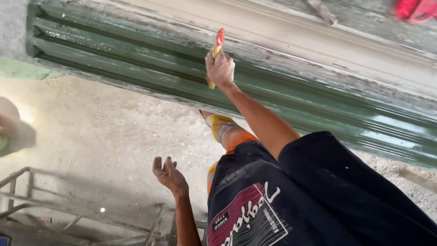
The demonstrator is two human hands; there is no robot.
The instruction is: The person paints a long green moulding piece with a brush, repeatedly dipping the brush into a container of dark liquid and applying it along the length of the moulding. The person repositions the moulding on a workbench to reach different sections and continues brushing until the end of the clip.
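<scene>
- Gripping a paintbrush (217,48), the right hand (220,68) closes round its handle, the brush's long axis crossing the panel's ribs.
- Ribbed green panel (136,59): directly under the right hand, long axis left to right.
- Left hand (169,174): open, empty, well apart over the floor (91,127).

Floor (104,132): rough grey concrete, dusty, with a bright patch of light at the left edge. Metal frame (68,214): grey bars, lying at the lower left, throwing shadow on the floor. Red object (416,9): top right corner, kind unclear.
</scene>
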